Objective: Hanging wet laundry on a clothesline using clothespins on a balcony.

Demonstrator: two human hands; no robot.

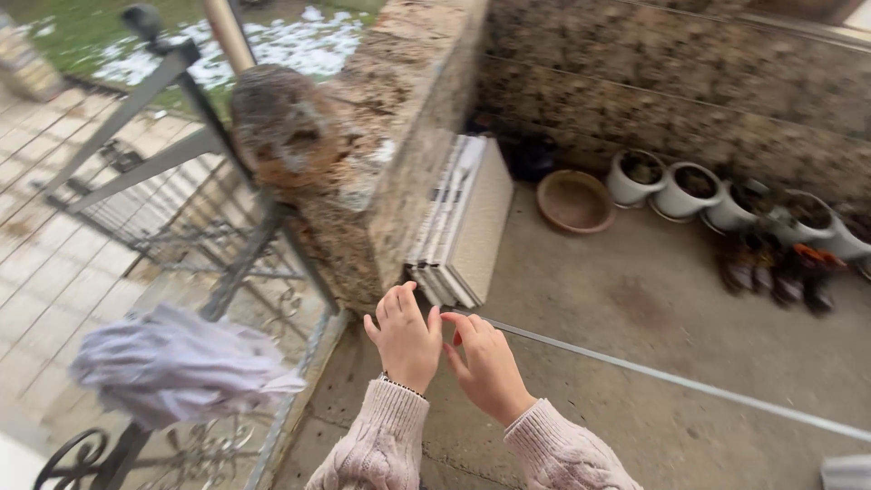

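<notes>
A: Single view, worn on the head, tilted steeply down and forward over a concrete floor point(653, 327).

B: How close?

A: Near. Both hands, left hand point(406, 338) and right hand point(488, 365), sit low in the centre, sleeves cut by the bottom edge.

B: Facing?

A: Towards a stone wall point(671, 91) across the top, white pots point(685, 191) at its foot on the right. The left side looks through a metal railing point(181, 163) to paving below. The frame is slanted and slightly blurred.

B: Overlap with another view?

A: One camera only.
</notes>
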